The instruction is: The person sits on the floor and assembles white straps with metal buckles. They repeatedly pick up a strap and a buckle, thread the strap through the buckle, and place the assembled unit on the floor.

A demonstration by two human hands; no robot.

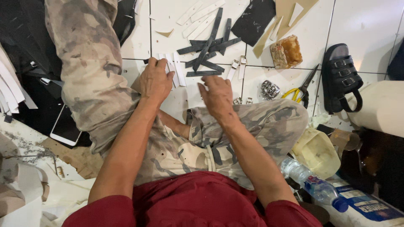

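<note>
White strips (173,67) of thin sheet material are lying on the tiled floor (362,25) just under the left hand (155,80), which is resting palm down with its fingers (150,64) curled over their near ends; whether a strip is actually pinched underneath cannot be told from here. The right hand (218,96) is hovering just beside it, palm down, fingers (206,87) loosely spread and bent, holding nothing that shows. Between and beyond the two hands a crossed heap of dark strips (208,46) is sitting on the floor, with more pale strips (198,14) farther out and two short white pieces with metal buckles (236,67) just to the right of the dark heap.

By the look of it, the person is sorting or picking up a white strip from the small row at the left hand. Lifting one cleanly calls for a fingertip to slide under a thin flat edge lying tight on the tile, with the right hand coming in to take the free end.

Off to the right, yellow-handled scissors (299,90), a heap of loose metal buckles (269,89), a brown block (286,51) and a black sandal (341,77) are lying well apart from the hands. A phone (65,128) is lying by the left knee, and a plastic bottle (313,185) by the right hip.
</note>
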